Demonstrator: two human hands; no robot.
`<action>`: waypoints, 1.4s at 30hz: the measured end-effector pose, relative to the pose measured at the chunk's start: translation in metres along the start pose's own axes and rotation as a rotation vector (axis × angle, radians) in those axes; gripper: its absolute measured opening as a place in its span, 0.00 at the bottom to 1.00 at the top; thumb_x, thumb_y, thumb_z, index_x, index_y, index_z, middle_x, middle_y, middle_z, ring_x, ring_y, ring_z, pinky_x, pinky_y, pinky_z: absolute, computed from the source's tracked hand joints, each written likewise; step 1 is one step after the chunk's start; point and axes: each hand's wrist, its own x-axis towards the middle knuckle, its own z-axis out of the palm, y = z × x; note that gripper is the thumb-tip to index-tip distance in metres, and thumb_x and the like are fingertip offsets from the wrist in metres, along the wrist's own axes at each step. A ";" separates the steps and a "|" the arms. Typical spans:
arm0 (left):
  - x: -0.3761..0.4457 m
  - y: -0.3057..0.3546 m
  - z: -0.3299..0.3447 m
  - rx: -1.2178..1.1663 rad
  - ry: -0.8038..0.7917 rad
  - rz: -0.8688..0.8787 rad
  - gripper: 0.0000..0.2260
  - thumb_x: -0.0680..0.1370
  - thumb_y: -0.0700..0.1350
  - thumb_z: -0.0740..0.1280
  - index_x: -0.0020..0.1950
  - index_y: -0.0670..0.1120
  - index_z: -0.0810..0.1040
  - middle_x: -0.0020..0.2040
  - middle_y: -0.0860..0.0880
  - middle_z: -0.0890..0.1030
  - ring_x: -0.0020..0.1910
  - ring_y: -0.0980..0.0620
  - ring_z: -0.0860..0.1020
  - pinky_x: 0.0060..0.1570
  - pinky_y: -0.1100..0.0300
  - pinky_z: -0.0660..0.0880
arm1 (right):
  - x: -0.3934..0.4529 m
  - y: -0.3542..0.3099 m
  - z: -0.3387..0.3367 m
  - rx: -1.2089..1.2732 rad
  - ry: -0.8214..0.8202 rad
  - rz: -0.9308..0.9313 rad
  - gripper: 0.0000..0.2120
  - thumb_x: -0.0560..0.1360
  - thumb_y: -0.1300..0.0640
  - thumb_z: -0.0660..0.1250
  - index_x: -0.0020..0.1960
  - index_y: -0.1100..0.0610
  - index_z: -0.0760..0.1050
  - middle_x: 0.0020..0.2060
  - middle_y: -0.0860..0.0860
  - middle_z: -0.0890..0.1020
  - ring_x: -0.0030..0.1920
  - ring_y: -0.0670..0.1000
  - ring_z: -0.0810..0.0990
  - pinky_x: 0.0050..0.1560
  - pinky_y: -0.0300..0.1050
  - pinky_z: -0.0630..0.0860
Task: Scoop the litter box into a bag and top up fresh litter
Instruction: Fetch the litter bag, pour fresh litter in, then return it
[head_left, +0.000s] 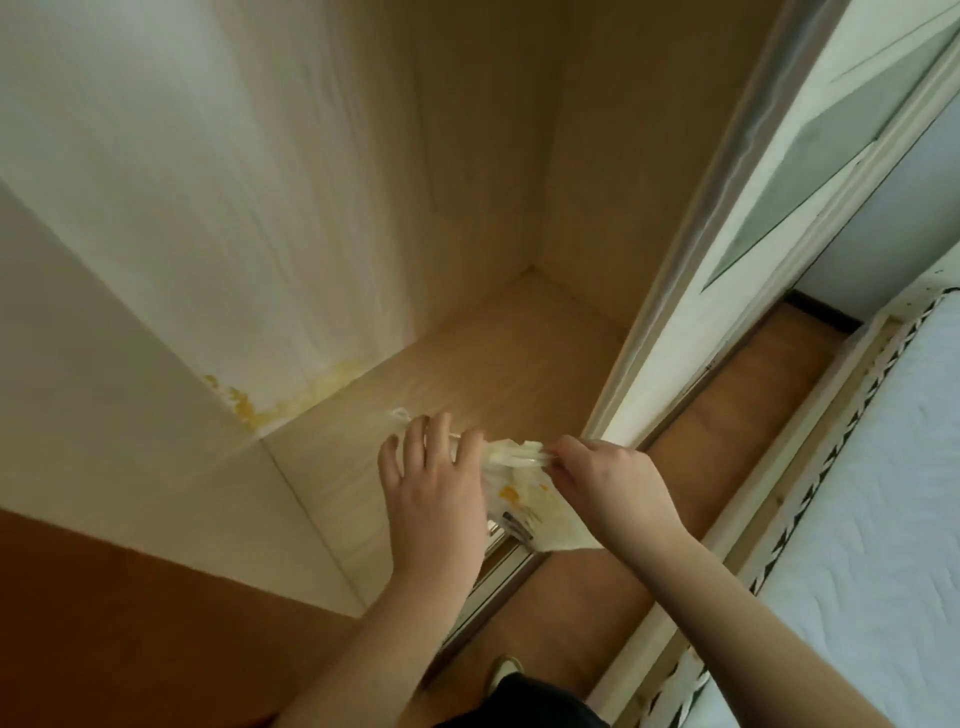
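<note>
A thin white plastic bag (524, 512) with yellow and dark print hangs crumpled between my two hands, over the sill of an open wardrobe. My right hand (613, 480) pinches the bag's bunched top edge. My left hand (431, 483) lies with fingers spread over the bag's left side, a strip of the plastic showing past its fingertips. No litter box, scoop or litter is in view.
The wardrobe's light wooden floor (498, 364) and walls lie ahead, with yellow stains (291, 400) at the left wall's base. A sliding door (727, 260) stands to the right. A white mattress (883, 493) fills the right edge. Brown floor (597, 597) runs beneath my arms.
</note>
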 end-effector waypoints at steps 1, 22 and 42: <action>0.001 -0.001 0.002 -0.006 -0.006 -0.013 0.16 0.71 0.44 0.72 0.58 0.49 0.78 0.63 0.45 0.76 0.66 0.42 0.72 0.65 0.39 0.66 | 0.010 -0.001 0.004 0.004 -0.001 -0.001 0.06 0.71 0.56 0.72 0.39 0.55 0.76 0.25 0.48 0.75 0.22 0.51 0.73 0.19 0.45 0.72; 0.012 -0.025 0.030 0.072 -0.286 -0.302 0.30 0.80 0.55 0.58 0.79 0.49 0.54 0.78 0.43 0.59 0.77 0.43 0.58 0.71 0.46 0.61 | 0.148 -0.031 0.083 0.123 -0.304 -0.037 0.09 0.77 0.59 0.56 0.38 0.56 0.66 0.31 0.52 0.73 0.32 0.58 0.73 0.31 0.44 0.66; 0.010 -0.034 0.033 0.207 -0.189 -0.333 0.23 0.70 0.52 0.73 0.62 0.44 0.79 0.59 0.43 0.81 0.59 0.42 0.79 0.53 0.44 0.77 | 0.213 -0.071 0.130 -0.018 -0.413 0.032 0.16 0.72 0.72 0.59 0.56 0.59 0.74 0.49 0.56 0.81 0.48 0.58 0.81 0.37 0.44 0.71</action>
